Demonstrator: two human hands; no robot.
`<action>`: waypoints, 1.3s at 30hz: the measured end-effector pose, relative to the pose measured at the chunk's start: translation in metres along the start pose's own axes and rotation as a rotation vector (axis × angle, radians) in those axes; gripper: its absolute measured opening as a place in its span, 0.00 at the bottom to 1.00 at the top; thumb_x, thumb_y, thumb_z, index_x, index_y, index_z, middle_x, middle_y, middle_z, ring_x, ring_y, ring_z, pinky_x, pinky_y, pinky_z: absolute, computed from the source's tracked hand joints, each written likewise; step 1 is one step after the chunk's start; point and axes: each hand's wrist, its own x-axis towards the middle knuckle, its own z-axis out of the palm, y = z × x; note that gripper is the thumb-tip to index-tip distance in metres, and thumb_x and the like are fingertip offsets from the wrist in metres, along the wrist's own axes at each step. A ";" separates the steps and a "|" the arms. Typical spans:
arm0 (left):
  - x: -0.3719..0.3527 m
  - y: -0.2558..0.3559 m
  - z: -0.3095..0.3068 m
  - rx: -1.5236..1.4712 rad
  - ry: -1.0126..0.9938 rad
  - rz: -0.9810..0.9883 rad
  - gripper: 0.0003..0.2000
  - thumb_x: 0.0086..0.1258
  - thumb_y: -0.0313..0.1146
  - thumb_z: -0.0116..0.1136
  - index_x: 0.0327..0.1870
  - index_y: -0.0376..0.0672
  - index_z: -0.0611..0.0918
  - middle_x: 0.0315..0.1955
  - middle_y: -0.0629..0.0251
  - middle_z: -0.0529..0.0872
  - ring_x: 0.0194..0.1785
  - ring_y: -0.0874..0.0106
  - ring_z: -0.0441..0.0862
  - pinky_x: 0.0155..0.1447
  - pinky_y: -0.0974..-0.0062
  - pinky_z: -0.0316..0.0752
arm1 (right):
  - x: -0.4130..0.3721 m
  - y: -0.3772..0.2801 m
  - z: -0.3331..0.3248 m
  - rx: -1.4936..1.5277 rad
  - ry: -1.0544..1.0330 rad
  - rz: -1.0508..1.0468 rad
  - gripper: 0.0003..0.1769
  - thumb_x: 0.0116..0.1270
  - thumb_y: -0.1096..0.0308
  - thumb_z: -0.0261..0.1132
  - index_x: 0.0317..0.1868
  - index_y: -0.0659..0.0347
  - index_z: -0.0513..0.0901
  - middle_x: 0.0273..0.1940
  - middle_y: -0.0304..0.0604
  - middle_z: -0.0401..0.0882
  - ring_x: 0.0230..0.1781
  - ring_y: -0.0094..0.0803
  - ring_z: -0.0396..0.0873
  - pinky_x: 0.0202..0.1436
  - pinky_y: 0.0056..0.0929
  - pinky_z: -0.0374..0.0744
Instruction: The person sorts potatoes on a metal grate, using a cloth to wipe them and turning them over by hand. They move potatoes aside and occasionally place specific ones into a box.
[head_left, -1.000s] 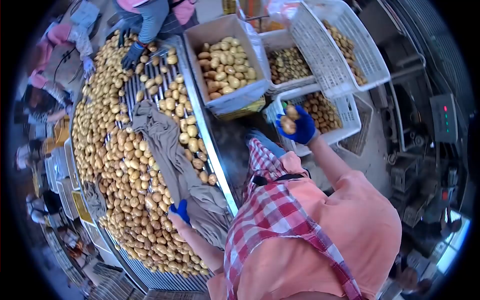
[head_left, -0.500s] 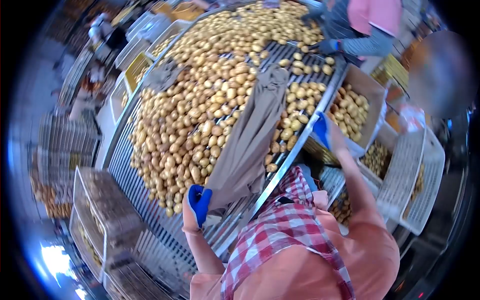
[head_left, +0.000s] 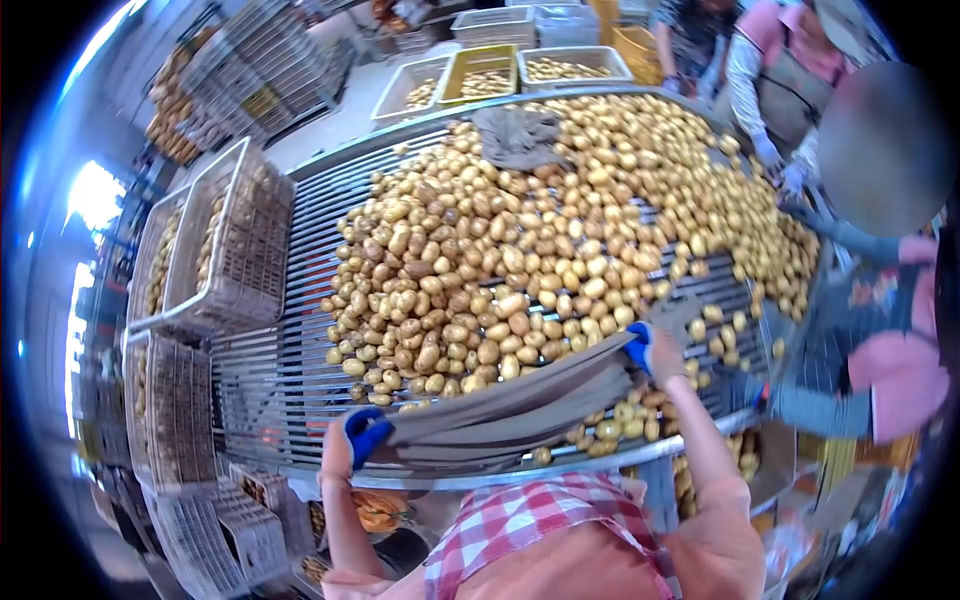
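A long grey-brown cloth (head_left: 500, 415) stretches across the near side of the slatted metal table (head_left: 270, 400). My left hand (head_left: 362, 438), in a blue glove, is closed on the cloth's left end. Near the other end, my right hand (head_left: 645, 347), also blue-gloved, grips the fabric, and a bit of it trails beyond the fingers. Right behind the cloth lies a broad heap of potatoes (head_left: 430, 300). A few smaller potatoes (head_left: 628, 425) sit between the cloth and the table's near edge, below my right hand.
A second grey cloth (head_left: 515, 138) lies on the heap's far side. Potato-filled crates (head_left: 235, 260) stand at the left; more crates (head_left: 575, 55) line the back. A co-worker's gloved hands (head_left: 780, 165) reach the heap at far right, and another person's sleeve (head_left: 815, 410) is nearer.
My right hand has moved from the table's edge onto the cloth and taken hold of it. The cloth now lies more crosswise along the near edge. The camera view has turned left.
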 end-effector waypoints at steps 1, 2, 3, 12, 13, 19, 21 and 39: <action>0.020 0.005 -0.003 -0.009 0.052 0.006 0.14 0.55 0.37 0.66 0.36 0.36 0.83 0.28 0.60 0.85 0.32 0.77 0.80 0.39 0.76 0.74 | 0.014 -0.017 -0.025 0.123 0.112 -0.050 0.19 0.55 0.60 0.68 0.46 0.57 0.80 0.39 0.48 0.82 0.41 0.41 0.81 0.47 0.33 0.76; 0.045 0.013 -0.007 -0.025 0.126 0.046 0.13 0.56 0.37 0.65 0.36 0.36 0.83 0.28 0.60 0.85 0.32 0.77 0.80 0.39 0.76 0.74 | 0.052 -0.035 -0.042 0.191 0.141 -0.175 0.18 0.55 0.61 0.67 0.44 0.61 0.80 0.38 0.48 0.83 0.40 0.40 0.82 0.46 0.32 0.77; 0.070 0.022 -0.012 -0.037 0.197 0.084 0.13 0.57 0.37 0.64 0.35 0.36 0.83 0.28 0.60 0.85 0.31 0.77 0.80 0.39 0.76 0.74 | 0.076 -0.053 -0.072 0.043 0.100 -0.119 0.16 0.56 0.64 0.66 0.43 0.63 0.81 0.37 0.49 0.83 0.41 0.38 0.82 0.46 0.30 0.77; 0.307 0.067 0.027 0.585 0.809 0.173 0.15 0.60 0.28 0.49 0.49 0.45 0.79 0.50 0.53 0.77 0.55 0.51 0.72 0.58 0.58 0.65 | 0.380 -0.213 0.042 -0.004 0.054 -0.372 0.33 0.59 0.51 0.63 0.61 0.57 0.68 0.58 0.57 0.69 0.59 0.51 0.68 0.59 0.42 0.69; 0.341 0.036 0.047 0.384 0.529 0.484 0.18 0.63 0.35 0.49 0.55 0.49 0.77 0.58 0.51 0.72 0.61 0.48 0.66 0.65 0.56 0.59 | 0.392 -0.217 0.090 -0.192 0.017 -0.520 0.36 0.59 0.46 0.62 0.64 0.54 0.66 0.64 0.57 0.62 0.65 0.52 0.61 0.65 0.43 0.64; 0.431 0.038 0.048 0.254 0.111 0.163 0.35 0.57 0.60 0.55 0.64 0.50 0.68 0.63 0.50 0.65 0.68 0.50 0.59 0.68 0.60 0.59 | 0.451 -0.301 0.209 -0.504 -0.197 -0.589 0.20 0.66 0.57 0.51 0.57 0.42 0.74 0.65 0.47 0.60 0.65 0.45 0.60 0.64 0.49 0.62; 0.446 0.043 0.054 0.256 0.211 0.037 0.36 0.54 0.60 0.57 0.62 0.50 0.70 0.58 0.49 0.72 0.61 0.54 0.69 0.65 0.60 0.62 | 0.464 -0.316 0.223 -0.621 -0.227 -0.507 0.20 0.64 0.61 0.51 0.56 0.43 0.75 0.62 0.46 0.64 0.64 0.43 0.62 0.61 0.48 0.66; 0.195 0.102 0.224 0.251 -0.013 0.595 0.34 0.59 0.58 0.54 0.61 0.44 0.70 0.64 0.41 0.61 0.69 0.43 0.51 0.71 0.52 0.49 | 0.148 -0.076 0.022 0.189 -0.263 -0.538 0.31 0.58 0.56 0.63 0.57 0.68 0.70 0.56 0.62 0.70 0.57 0.55 0.69 0.60 0.41 0.67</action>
